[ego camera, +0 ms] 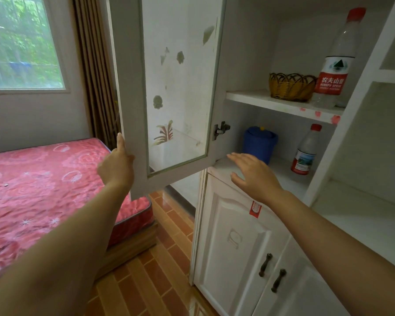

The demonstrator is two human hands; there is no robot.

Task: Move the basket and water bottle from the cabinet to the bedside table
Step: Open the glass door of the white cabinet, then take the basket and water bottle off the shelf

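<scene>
A woven yellow basket [291,86] stands on the upper shelf [260,100] of the white cabinet. Right beside it is a large clear water bottle [335,62] with a red cap and red label, upright. My left hand [116,165] grips the edge of the open glass cabinet door [169,87], thumb up along the frame. With fingers spread and nothing in it, my right hand [253,176] hovers at the front of the lower shelf, well below the basket.
On the lower shelf stand a blue lidded tub [259,143] and a small red-capped bottle [306,151]. Shut lower cabinet doors [233,242] are beneath. A bed with a red mattress [43,190] lies to the left under a window. The floor is orange tile.
</scene>
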